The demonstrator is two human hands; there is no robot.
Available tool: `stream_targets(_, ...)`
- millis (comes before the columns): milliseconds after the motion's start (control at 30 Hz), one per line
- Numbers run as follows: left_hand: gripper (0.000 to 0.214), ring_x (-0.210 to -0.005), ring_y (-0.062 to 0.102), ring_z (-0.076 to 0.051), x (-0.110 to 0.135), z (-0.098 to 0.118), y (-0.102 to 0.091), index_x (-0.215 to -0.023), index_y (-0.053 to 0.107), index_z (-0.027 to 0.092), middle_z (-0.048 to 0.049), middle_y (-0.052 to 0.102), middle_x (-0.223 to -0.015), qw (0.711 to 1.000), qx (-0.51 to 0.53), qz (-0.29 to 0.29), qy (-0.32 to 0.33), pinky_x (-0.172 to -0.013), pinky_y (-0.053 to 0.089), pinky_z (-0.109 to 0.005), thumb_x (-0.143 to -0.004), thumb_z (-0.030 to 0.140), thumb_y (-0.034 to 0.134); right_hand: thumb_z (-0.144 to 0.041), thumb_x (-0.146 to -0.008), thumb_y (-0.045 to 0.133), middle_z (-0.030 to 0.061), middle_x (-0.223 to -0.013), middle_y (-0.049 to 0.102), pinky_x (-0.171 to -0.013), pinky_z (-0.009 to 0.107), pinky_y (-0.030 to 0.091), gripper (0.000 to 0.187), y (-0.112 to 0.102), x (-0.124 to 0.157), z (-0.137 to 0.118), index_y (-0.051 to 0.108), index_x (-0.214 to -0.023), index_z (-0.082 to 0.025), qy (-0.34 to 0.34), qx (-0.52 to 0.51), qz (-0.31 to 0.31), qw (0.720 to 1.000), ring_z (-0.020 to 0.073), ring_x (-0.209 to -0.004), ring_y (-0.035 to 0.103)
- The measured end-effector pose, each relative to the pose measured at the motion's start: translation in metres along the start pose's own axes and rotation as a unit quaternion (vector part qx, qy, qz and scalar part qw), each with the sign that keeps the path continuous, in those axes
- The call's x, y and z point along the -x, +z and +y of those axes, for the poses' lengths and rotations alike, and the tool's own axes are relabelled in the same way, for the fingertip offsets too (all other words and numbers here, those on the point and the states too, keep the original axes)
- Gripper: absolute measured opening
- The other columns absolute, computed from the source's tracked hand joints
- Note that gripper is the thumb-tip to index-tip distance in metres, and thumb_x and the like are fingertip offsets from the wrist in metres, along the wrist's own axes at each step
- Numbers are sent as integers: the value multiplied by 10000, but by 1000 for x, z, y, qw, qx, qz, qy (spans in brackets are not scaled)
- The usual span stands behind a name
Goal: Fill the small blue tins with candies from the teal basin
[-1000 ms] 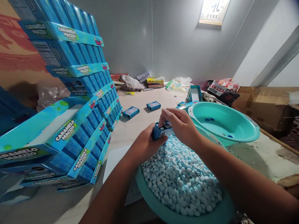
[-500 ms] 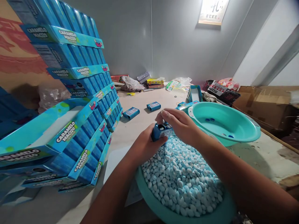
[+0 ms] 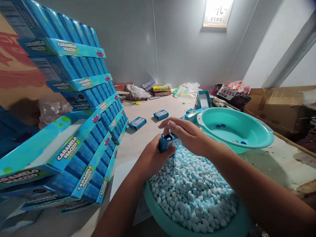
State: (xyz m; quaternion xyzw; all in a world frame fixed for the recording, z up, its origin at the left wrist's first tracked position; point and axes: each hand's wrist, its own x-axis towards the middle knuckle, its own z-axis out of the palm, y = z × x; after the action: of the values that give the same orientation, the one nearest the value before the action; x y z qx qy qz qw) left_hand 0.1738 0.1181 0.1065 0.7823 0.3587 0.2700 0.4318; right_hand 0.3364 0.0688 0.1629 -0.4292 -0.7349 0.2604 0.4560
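My left hand (image 3: pixel 153 153) is wrapped round a small blue candy box (image 3: pixel 166 142) that has a dark round opening on top, with white candy showing in it. Over that opening my right hand (image 3: pixel 184 130) is cupped, palm down, fingers bent and pressed together; what lies under them is mostly hidden. Below both hands is a heap of pale blue and white candies (image 3: pixel 195 194), filling a teal basin (image 3: pixel 154 205). Two more blue candy boxes (image 3: pixel 137 123) (image 3: pixel 161 114) lie flat on the table beyond my left hand.
Stacked display trays (image 3: pixel 84 82) of blue boxes rise high at the left. A second teal basin (image 3: pixel 256 131), holding a few small discs, stands at the right. Behind it are cardboard cartons (image 3: pixel 274 108). Bags and packets (image 3: pixel 161 90) line the wall.
The view has shifted slightly. My left hand still holds the candy box, and my right hand has stayed over its opening with the fingers lying a little flatter.
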Motion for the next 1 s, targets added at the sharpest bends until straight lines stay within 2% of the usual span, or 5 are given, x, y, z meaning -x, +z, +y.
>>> stream_targets(267, 422, -1070, 615, -269, 0, 2, 1, -1204, 564, 237, -21, 682, -1126, 1000, -4, 4, -10, -903, 459, -388, -843, 443, 641, -404, -1040, 383, 46, -962, 657, -843, 276, 450, 362, -4, 0, 1, 652, -1174, -201, -8, 3, 21, 1000, 144, -933, 605)
stream_targets(467, 385, -1018, 626, -268, 0, 2, 1, -1149, 575, 223, -26, 687, -1070, 1000, -7, 8, -20, -870, 468, -389, -840, 444, 640, -412, -1039, 386, 45, -949, 657, -835, 281, 472, 357, -5, 1, 3, 632, -1200, -208, -3, -22, 25, 999, 139, -907, 618)
stream_targets(733, 405, -1015, 635, -284, -1, 1, 1, -1131, 589, 205, -53, 698, -1080, 1000, -17, 17, -11, -876, 479, -404, -821, 459, 646, -382, -1036, 382, 44, -942, 669, -807, 274, 457, 345, -5, 0, 1, 646, -1164, -202, -8, 6, 26, 1000, 138, -906, 614)
stream_targets(867, 414, -964, 646, -269, 0, -1, 1, -1099, 591, 190, -54, 704, -1025, 1000, -2, 20, -7, -846, 497, -397, -815, 486, 647, -311, -998, 431, 58, -985, 681, -778, 280, 447, 285, -9, -2, 6, 666, -1103, -190, 18, 84, 65, 994, 147, -894, 606)
stream_targets(1000, 428, -982, 655, -261, 1, -1, 0, -1133, 581, 186, -69, 702, -1057, 999, 40, 17, 6, -863, 505, -388, -831, 482, 648, -265, -899, 525, 59, -837, 667, -643, 286, 379, 211, -20, -4, 19, 697, -825, -167, 93, 239, 77, 963, 149, -728, 549)
